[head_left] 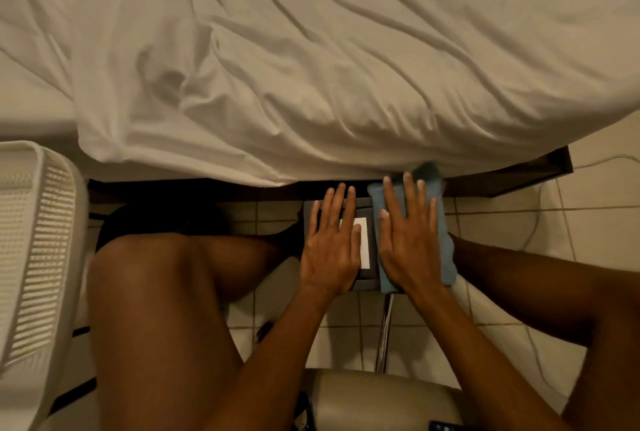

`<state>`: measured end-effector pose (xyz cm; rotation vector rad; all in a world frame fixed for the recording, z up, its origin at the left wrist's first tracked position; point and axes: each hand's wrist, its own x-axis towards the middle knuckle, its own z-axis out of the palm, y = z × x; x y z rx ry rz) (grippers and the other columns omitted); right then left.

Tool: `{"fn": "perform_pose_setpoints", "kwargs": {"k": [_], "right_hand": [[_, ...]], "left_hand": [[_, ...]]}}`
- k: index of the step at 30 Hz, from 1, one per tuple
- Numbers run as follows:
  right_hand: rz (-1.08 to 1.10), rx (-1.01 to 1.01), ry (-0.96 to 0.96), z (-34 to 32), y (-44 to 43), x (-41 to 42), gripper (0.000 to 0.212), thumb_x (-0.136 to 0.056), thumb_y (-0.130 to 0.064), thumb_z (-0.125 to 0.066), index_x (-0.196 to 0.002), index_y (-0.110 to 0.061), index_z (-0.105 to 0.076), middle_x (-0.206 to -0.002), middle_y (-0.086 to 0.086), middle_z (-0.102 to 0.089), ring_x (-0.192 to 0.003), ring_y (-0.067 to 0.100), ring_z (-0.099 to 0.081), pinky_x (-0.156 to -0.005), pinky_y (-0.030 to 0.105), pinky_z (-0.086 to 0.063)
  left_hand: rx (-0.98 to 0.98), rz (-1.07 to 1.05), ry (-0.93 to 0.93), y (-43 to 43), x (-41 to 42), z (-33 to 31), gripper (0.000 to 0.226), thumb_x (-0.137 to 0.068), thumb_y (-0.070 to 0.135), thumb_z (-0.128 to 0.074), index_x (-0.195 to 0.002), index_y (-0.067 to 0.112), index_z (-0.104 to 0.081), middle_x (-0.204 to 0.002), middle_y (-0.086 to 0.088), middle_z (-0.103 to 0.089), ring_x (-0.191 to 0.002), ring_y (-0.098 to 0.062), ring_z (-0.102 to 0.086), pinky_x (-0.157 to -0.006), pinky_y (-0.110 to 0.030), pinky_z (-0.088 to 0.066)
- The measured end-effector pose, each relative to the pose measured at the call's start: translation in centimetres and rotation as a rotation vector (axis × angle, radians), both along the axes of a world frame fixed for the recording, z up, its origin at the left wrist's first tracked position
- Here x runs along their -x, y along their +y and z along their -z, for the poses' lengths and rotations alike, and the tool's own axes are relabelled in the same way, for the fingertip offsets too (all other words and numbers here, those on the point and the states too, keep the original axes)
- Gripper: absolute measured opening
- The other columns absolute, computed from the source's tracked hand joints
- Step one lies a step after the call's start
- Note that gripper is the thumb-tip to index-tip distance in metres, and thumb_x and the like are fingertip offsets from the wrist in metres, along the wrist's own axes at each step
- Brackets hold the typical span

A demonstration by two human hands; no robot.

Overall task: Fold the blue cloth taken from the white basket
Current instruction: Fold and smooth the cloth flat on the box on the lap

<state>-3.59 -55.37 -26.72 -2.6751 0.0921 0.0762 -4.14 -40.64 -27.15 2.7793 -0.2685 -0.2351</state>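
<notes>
The blue cloth (445, 243) lies folded into a narrow strip on a small dark stool top (367, 278), between my knees and just below the bed's edge. My right hand (410, 240) presses flat on the cloth with straight, spread fingers and covers most of it. My left hand (332, 243) rests flat beside it on the dark surface, partly over a white label (363, 243). The white basket (38, 257) stands at the far left.
A bed with a crumpled white sheet (311, 49) fills the upper half. My bare knees (156, 274) flank the stool. Below are a tiled floor (502, 222), a chrome stool leg (385, 337), a beige seat (381, 399) and a thin cable (533, 229) at the right.
</notes>
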Motion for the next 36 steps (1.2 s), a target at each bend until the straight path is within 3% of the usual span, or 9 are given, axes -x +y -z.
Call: {"fn": "perform_pose_setpoints", "kwargs": {"k": [7,13,18,23,31,36], "right_hand": [[-0.027,0.030,0.035,0.9,0.5,3.8,0.061,-0.104,-0.040,-0.021,-0.160,-0.021,-0.009,-0.169,0.006,0.001,-0.156,0.023,0.005,-0.126,0.049,-0.003],[0.014,0.068,0.040,0.8,-0.2,-0.6,0.062,-0.104,-0.044,-0.019,-0.160,-0.023,-0.004,-0.168,0.009,-0.003,-0.156,0.022,0.003,-0.125,0.051,-0.008],[0.019,0.113,0.022,0.4,1.5,3.9,0.063,-0.104,-0.042,-0.018,-0.159,-0.013,-0.013,-0.168,0.014,-0.002,-0.155,0.030,0.000,-0.124,0.054,-0.009],[0.012,0.046,0.017,-0.1,-0.7,0.3,0.062,-0.104,-0.042,-0.020,-0.160,-0.020,-0.005,-0.168,0.010,0.002,-0.156,0.023,0.006,-0.125,0.048,0.004],[0.005,0.116,0.058,0.7,0.2,4.2,0.065,-0.103,-0.044,-0.021,-0.160,-0.017,-0.007,-0.168,0.012,0.002,-0.156,0.028,0.003,-0.124,0.056,-0.007],[0.031,0.101,0.044,0.5,0.3,-0.3,0.061,-0.105,-0.043,-0.025,-0.160,-0.028,-0.004,-0.169,0.008,0.001,-0.155,0.025,0.006,-0.125,0.053,-0.004]], "left_hand": [[-0.007,0.000,-0.016,0.0,0.1,0.4,0.060,-0.105,0.034,-0.022,-0.159,0.016,-0.003,-0.167,-0.003,0.001,-0.154,-0.016,0.006,-0.125,-0.042,-0.007],[-0.028,0.005,-0.023,0.2,0.1,0.2,0.061,-0.105,0.035,-0.024,-0.158,0.016,-0.002,-0.167,-0.004,0.001,-0.155,-0.017,0.005,-0.125,-0.040,-0.001],[-0.003,-0.007,-0.005,0.0,0.0,0.1,0.060,-0.105,0.034,-0.024,-0.159,0.017,-0.004,-0.167,-0.003,0.001,-0.154,-0.015,0.006,-0.125,-0.037,0.003],[-0.010,0.003,-0.012,0.0,0.2,0.3,0.061,-0.105,0.036,-0.024,-0.159,0.016,-0.003,-0.167,-0.004,0.001,-0.154,-0.016,0.006,-0.125,-0.039,0.002],[-0.016,-0.001,-0.032,0.0,0.1,0.2,0.059,-0.105,0.035,-0.020,-0.158,0.015,-0.005,-0.167,-0.005,-0.002,-0.155,-0.017,0.003,-0.125,-0.041,-0.005],[-0.013,0.000,-0.026,0.1,0.0,0.3,0.060,-0.105,0.035,-0.020,-0.158,0.015,-0.003,-0.167,-0.005,-0.002,-0.155,-0.017,0.003,-0.125,-0.042,-0.007]]}}
